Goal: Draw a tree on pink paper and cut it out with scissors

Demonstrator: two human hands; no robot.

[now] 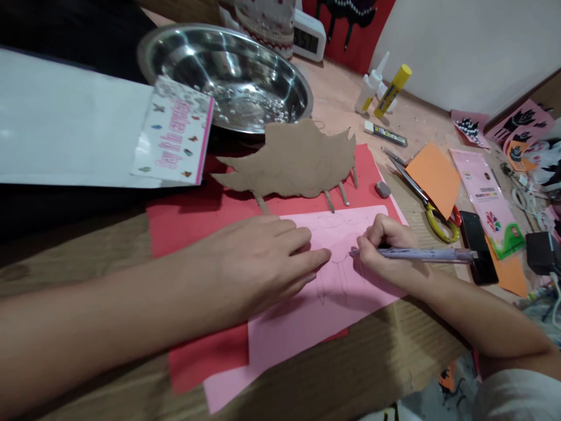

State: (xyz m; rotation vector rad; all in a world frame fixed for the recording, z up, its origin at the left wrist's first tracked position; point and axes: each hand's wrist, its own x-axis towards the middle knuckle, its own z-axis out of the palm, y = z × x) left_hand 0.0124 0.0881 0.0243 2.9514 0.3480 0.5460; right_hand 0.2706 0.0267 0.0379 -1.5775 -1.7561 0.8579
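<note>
My left hand [280, 257] lies flat on a pink sheet of paper [298, 327], its fingers stretched toward a faint line drawing. In my right hand [390, 245] is a slim purple pen or pencil [421, 255], pinched near its tip, which meets the paper at the drawing. Scalloped curves and long narrow strokes show on the sheet. Red paper [205, 351] lies beneath the pink one. Just beyond my hands rests a brown cardboard cutout [298, 161] with a jagged outline and thin strips along its lower edge. A grey eraser lump [383, 189] sits near the right hand.
A steel bowl [184, 52] holding small clear beads stands behind the cutout, beside a white packet [79, 128]. Toward the right lie scissors [442, 225], orange paper [436, 178] and a black phone [480, 248]. Farther back are a glue stick [393, 90], a small bottle [369, 88] and a clock [308, 36].
</note>
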